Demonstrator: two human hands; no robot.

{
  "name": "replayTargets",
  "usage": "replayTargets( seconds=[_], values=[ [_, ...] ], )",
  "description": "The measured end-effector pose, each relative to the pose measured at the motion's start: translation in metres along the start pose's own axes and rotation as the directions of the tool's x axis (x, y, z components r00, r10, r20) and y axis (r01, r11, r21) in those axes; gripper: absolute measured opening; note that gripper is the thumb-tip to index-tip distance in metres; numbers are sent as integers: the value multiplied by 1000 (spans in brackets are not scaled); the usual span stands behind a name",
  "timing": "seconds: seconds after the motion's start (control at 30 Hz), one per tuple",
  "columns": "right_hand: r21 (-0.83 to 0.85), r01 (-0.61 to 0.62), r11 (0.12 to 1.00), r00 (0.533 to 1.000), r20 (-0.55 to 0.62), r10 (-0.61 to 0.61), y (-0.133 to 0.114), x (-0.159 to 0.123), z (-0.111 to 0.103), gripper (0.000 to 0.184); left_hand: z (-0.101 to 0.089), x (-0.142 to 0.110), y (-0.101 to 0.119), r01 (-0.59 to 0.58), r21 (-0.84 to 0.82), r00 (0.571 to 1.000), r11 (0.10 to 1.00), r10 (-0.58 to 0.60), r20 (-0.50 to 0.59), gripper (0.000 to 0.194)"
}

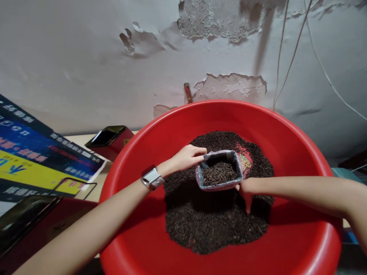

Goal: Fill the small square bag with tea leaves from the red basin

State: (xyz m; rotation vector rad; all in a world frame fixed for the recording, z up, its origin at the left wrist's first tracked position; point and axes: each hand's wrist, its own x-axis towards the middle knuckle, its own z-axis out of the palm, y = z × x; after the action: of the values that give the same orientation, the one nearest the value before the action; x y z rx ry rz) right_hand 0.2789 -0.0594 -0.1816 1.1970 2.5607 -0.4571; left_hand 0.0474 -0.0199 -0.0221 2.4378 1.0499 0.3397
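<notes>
A small box lined with clear plastic (202, 183) is tilted toward me above a heap of dark loose tea leaves (212, 229). More of the same leaves partly fill it. My left hand (190, 156), with a watch (151, 178) on its wrist, is closed on the box's left rim. At the box's lower right corner is my right hand (246, 191), close to or touching it. One digit points down toward the leaves; the other fingers are mostly hidden. The heap lies in a large red plastic basin (298, 152).
Dark red boxes with glossy black tops (110, 137) stand left of the basin, beside a printed sign board (43, 149). Behind rises a peeling white wall (114, 76) with hanging cords (292, 57). A red-and-gold patch (246, 162) shows among the leaves.
</notes>
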Motion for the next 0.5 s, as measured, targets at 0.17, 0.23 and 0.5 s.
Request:
replayTargets(
  seconds=[0.17, 0.23, 0.5],
  values=[
    [-14, 89, 996, 909, 409, -75, -19, 2, -19, 73, 1, 0, 0, 4, -2, 1000, 1000, -4, -7, 23],
    [-12, 106, 994, 871, 484, -87, -29, 3, -27, 81, 1, 0, -1, 4, -5, 1000, 1000, -4, -5, 22],
    [329, -126, 936, 814, 573, -92, -45, -24, -43, 59, 0, 1, 1, 19, -8, 1000, 1000, -19, -3, 26]
  ],
)
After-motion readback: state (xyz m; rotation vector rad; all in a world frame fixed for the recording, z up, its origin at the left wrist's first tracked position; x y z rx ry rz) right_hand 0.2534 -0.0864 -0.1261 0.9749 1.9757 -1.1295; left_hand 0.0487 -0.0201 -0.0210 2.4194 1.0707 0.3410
